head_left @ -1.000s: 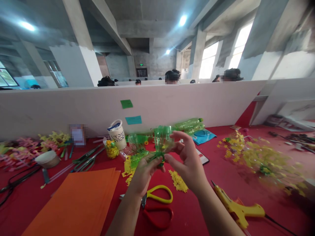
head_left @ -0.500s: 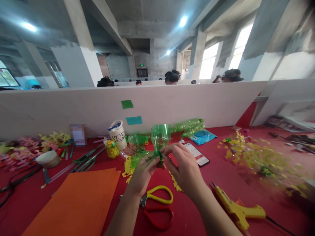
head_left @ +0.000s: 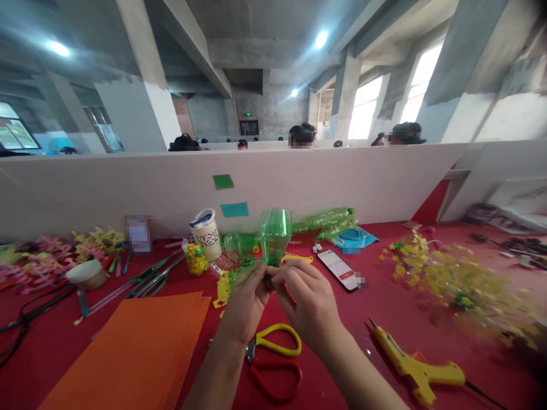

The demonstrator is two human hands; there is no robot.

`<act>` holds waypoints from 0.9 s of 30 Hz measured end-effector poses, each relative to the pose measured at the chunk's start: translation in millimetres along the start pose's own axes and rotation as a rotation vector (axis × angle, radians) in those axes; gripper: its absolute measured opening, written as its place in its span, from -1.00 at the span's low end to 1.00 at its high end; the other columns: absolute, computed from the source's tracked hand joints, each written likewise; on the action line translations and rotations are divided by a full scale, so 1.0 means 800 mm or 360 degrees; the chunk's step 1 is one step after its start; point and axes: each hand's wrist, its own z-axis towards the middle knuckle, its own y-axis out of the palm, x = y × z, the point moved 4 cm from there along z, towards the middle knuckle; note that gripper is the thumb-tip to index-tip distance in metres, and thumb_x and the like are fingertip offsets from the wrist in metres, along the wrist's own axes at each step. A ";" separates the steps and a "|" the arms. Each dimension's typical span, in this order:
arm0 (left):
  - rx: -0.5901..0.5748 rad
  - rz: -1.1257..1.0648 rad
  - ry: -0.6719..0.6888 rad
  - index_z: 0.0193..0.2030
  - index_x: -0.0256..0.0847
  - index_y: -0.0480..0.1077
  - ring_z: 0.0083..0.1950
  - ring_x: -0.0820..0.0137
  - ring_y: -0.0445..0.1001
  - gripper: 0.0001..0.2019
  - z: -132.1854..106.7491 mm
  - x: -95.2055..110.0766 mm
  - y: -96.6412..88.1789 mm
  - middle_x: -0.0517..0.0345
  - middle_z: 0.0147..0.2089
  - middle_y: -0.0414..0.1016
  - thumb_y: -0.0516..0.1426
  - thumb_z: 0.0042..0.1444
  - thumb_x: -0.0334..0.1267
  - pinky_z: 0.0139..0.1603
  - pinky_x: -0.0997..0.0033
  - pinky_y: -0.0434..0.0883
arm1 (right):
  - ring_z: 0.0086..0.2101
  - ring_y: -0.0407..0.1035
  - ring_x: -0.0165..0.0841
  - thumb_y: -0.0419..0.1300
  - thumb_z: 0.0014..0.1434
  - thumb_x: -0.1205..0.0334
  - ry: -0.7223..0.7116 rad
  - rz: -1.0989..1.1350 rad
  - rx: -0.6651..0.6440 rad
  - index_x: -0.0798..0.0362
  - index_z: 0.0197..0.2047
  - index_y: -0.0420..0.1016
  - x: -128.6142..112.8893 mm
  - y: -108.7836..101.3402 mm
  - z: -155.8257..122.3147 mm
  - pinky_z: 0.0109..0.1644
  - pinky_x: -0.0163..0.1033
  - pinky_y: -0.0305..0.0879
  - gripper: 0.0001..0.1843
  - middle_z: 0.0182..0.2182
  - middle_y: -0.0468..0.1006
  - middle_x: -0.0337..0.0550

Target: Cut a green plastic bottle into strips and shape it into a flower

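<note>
A cut green plastic bottle top [head_left: 276, 230] is held neck down above the table, its wide cut end facing up. My left hand [head_left: 248, 293] is closed around the neck from the left. On the other side, my right hand [head_left: 305, 287] has its fingers curled in and pinched at the same neck. The fingers hide most of the neck and cap. Below my wrists lie scissors [head_left: 276, 364] with one yellow and one red handle. Yellow star-punched sheet pieces [head_left: 222, 290] are just left of my left hand.
Orange sheets [head_left: 128, 347] lie at the left. A yellow glue gun [head_left: 412, 364] and a bunch of yellow star sprigs [head_left: 457, 279] are at the right. Behind are a phone [head_left: 338, 270], green bottles [head_left: 331, 222], a white cup [head_left: 207, 236] and the white partition [head_left: 342, 182].
My right hand has moved left and slightly down, closing in on the bottle neck beside my left hand. The phone is now more fully visible.
</note>
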 end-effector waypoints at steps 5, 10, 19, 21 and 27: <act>-0.0080 0.0036 -0.0009 -0.47 -0.28 0.45 -0.36 0.51 0.40 -0.94 -0.006 -0.001 0.006 0.22 -0.43 0.44 0.25 -0.07 -0.35 -0.32 0.52 0.38 | -0.30 0.38 -0.35 0.01 0.17 0.47 0.0126 0.0186 0.0024 0.03 -0.33 0.32 0.002 -0.010 -0.001 -0.23 -0.23 0.35 -0.83 -0.36 0.50 -0.13; -0.0211 0.0071 -0.0013 -0.32 -0.24 0.47 -0.21 0.45 0.43 -0.93 -0.009 -0.003 0.016 0.16 -0.28 0.49 0.20 0.01 -0.36 -0.17 0.45 0.39 | -0.24 0.38 -0.36 0.04 0.16 0.45 0.0239 0.0098 0.0140 0.02 -0.31 0.35 0.009 -0.024 0.000 -0.18 -0.26 0.34 -0.85 -0.26 0.49 -0.13; -0.0149 0.0166 0.0019 -0.37 -0.25 0.52 -0.26 0.44 0.45 -0.93 -0.002 -0.002 0.002 0.14 -0.33 0.53 0.24 -0.06 -0.39 -0.21 0.47 0.39 | -0.20 0.35 -0.32 -0.01 0.19 0.46 0.0156 0.0046 -0.0056 0.04 -0.16 0.37 0.007 -0.017 0.001 -0.12 -0.24 0.31 -0.77 -0.24 0.47 -0.09; -0.0150 0.0152 -0.0040 -0.35 -0.27 0.52 -0.29 0.43 0.46 -0.92 -0.001 -0.003 0.001 0.10 -0.34 0.54 0.24 -0.05 -0.37 -0.23 0.44 0.40 | -0.18 0.33 -0.29 -0.01 0.21 0.43 0.0215 -0.0030 0.0026 0.04 -0.11 0.39 0.015 -0.025 0.002 -0.10 -0.19 0.29 -0.75 -0.22 0.45 -0.06; -0.0196 0.0231 -0.0100 -0.29 -0.29 0.52 -0.23 0.37 0.46 -0.89 -0.003 -0.007 0.002 0.02 -0.26 0.54 0.20 0.02 -0.35 -0.23 0.37 0.42 | -0.17 0.29 -0.25 0.01 0.22 0.39 0.0295 -0.0229 0.0016 0.02 -0.03 0.42 0.029 -0.030 0.002 -0.14 -0.16 0.27 -0.71 -0.21 0.39 -0.04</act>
